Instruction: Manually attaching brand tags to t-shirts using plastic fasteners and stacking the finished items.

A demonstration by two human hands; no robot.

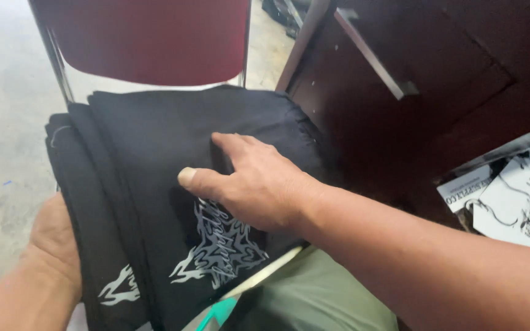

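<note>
A: Nearest item?
B: Right hand (259,184), fingers spread flat on top of stacked black garments (154,184) with a grey print. Grasping nothing.
A: Left hand (53,236)?
B: Pressed against the stack's side; fingers hidden, grip impossible to tell.
A: Beyond?
B: Red chair back (148,37), top cut off.

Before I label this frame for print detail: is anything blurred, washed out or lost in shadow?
Head view: right hand and the grey print on the black shirts are sharp; the concrete floor is washed out; the dark wooden furniture loses detail in shadow; the left hand is partly hidden.
</note>
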